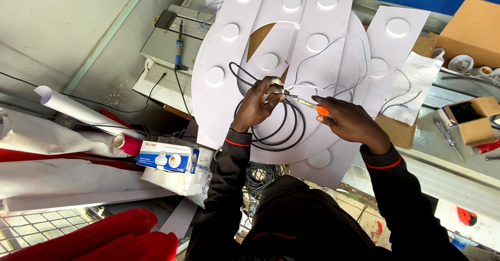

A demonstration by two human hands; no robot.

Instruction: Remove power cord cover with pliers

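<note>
My left hand [258, 105] pinches a small pale connector [276, 89] where thin white and blue wires [333, 86] meet a coiled black cable [289, 128]. My right hand [351, 123] grips a small screwdriver [310, 105] with an orange handle. Its metal tip points left and touches the connector. Both hands work over large white panels [224, 79] with round raised discs, laid overlapping on the bench.
A soldering iron [178, 47] lies on a grey unit at the upper left. Rolled white and red sheets [78, 110] and a small blue-and-white box [167, 158] lie at left. Cardboard boxes [471, 120], a tape roll [461, 62] and a loose screwdriver [450, 141] are at right.
</note>
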